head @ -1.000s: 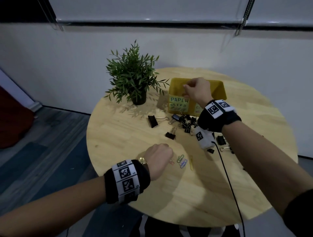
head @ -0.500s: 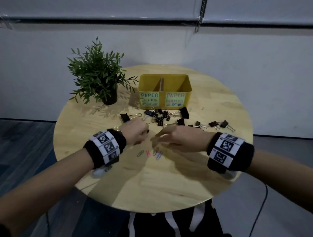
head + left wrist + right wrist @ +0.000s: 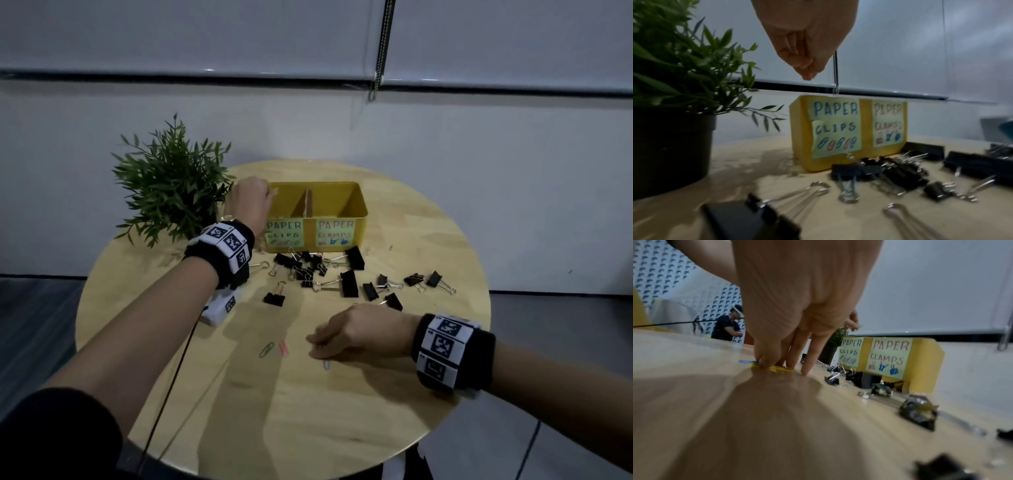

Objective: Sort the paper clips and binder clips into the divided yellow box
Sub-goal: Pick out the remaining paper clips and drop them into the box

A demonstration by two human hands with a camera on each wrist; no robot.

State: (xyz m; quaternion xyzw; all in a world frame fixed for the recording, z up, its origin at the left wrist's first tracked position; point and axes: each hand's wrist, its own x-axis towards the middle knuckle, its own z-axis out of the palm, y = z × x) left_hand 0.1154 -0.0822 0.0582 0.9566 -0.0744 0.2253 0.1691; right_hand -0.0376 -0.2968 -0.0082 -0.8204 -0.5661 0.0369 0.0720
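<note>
The yellow box (image 3: pixel 356 205) has a left part labelled PAPER CLIPS and a right part labelled PAPER CLAMPS. My left hand (image 3: pixel 270 195) hovers over the left part's rim, fingers curled. In the left wrist view a silver paper clip (image 3: pixel 835 73) hangs from that hand (image 3: pixel 809 68), just above the box (image 3: pixel 797 129). My right hand (image 3: pixel 315 346) lies low on the table, straight fingers (image 3: pixel 807 363) pressing a yellow paper clip (image 3: pixel 781 368) beside a blue one (image 3: pixel 745 361). Green (image 3: pixel 266 349) and pink (image 3: pixel 283 347) paper clips lie to its left. Several black binder clips (image 3: pixel 349 284) are scattered before the box.
A potted plant (image 3: pixel 171 185) stands left of the box, close to my left wrist. The round wooden table (image 3: pixel 308 428) ends near my body. A black cable (image 3: pixel 171 377) hangs from my left wrist. A person (image 3: pixel 725 327) sits far in the background.
My left hand has gone from the table's middle up to the box's left part, carrying a paper clip. My right hand stayed by the loose paper clips and pressed its fingers down.
</note>
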